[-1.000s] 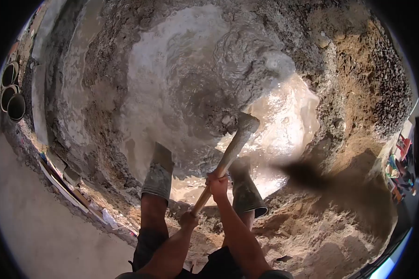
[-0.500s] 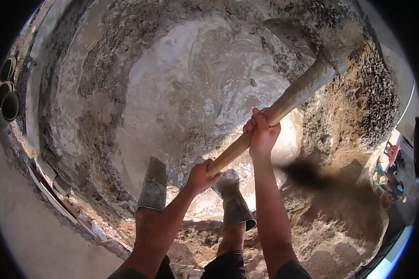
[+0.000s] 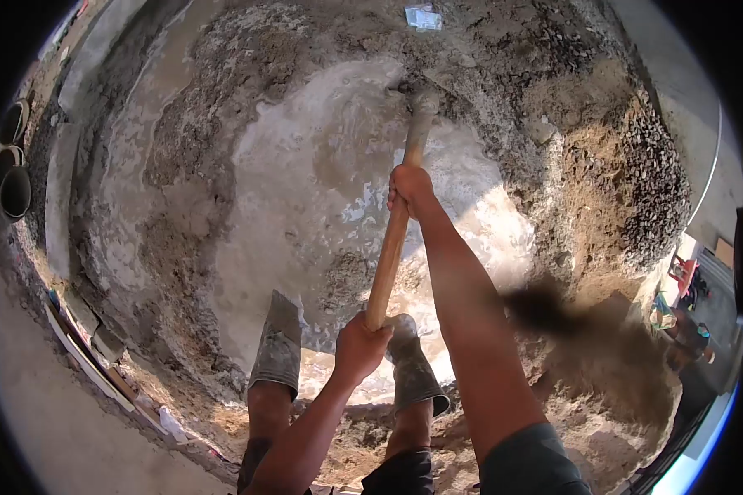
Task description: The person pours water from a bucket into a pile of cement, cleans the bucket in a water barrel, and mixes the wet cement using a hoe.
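Note:
My left hand (image 3: pixel 361 348) is closed around the butt end of a long wooden-handled hoe (image 3: pixel 385 268). Farther up the handle, my right hand (image 3: pixel 410 186) grips it with the arm stretched forward. The hoe's socket end reaches the far rim of a pool of wet grey cement mix (image 3: pixel 293 194); its blade is mostly hidden there. My two muddy rubber boots, the left boot (image 3: pixel 275 342) and the right boot (image 3: pixel 410 363), stand at the near side of the pool.
Dark gravel (image 3: pixel 656 186) and brown sand (image 3: pixel 594 165) ring the mix on the right. Several black buckets (image 3: pixel 15 192) stand at far left, beyond a concrete edge (image 3: pixel 60 198). A pale packet (image 3: pixel 423 17) lies at the top. Another person (image 3: pixel 692 337) is at far right.
Both hands have swung the hoe's head from the upper right toward the middle, down to the pool's far rim. The handle now points nearly straight ahead.

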{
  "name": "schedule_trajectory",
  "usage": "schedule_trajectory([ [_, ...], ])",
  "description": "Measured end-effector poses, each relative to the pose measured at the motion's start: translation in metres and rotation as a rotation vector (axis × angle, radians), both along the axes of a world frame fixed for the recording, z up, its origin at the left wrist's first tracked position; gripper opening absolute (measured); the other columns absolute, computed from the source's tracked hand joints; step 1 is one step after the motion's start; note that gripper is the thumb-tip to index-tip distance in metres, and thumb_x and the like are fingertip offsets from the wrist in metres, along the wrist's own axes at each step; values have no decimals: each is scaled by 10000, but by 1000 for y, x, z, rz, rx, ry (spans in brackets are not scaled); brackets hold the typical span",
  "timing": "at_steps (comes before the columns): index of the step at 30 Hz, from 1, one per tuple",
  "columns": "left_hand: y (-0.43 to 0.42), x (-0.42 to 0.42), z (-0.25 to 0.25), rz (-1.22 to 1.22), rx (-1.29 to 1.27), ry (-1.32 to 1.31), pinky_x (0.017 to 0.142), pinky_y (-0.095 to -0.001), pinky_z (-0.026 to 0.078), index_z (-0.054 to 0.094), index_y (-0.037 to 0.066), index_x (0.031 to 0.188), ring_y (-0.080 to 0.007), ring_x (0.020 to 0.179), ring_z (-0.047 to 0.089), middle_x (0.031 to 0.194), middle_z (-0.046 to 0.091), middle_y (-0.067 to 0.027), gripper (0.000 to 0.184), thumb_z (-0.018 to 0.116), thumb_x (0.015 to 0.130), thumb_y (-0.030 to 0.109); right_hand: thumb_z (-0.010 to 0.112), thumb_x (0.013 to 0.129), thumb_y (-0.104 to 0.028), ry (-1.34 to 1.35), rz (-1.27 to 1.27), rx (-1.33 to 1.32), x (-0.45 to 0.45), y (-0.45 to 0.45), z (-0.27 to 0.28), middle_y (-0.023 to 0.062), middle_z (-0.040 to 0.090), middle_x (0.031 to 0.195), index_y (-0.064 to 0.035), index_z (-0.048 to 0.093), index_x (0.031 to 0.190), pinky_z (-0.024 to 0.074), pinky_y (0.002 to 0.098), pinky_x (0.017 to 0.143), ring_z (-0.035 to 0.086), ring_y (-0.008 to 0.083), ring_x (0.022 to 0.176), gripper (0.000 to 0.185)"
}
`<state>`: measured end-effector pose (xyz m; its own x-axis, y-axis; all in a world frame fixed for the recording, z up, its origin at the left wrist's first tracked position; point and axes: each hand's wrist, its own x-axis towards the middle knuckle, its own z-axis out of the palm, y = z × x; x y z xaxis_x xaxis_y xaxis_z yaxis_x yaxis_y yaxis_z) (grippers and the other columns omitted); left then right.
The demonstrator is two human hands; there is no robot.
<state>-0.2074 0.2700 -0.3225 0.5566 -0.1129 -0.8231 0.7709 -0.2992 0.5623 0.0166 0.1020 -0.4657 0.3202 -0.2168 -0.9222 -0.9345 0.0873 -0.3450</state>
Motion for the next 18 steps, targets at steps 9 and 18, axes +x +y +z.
schedule_trajectory([
  [9, 13, -93, 41, 8, 96, 275, 616, -410, 488, 604, -16, 870, -279, 642, 636, 678, 631, -161, 283, 712, 811, 239, 478, 817, -48, 83, -73, 61, -105, 38, 8, 135, 508, 589, 20, 516, 757, 481, 413, 438, 533, 254, 473, 98],
  [18, -61, -263, 27, -8, 430, 133, 644, -510, 508, 600, 1, 896, -444, 750, 661, 725, 648, -248, 285, 699, 810, 254, 602, 822, -77, 45, -27, 112, -273, 18, 0, 63, 502, 575, 1, 577, 773, 450, 342, 403, 497, 173, 431, 95],
])
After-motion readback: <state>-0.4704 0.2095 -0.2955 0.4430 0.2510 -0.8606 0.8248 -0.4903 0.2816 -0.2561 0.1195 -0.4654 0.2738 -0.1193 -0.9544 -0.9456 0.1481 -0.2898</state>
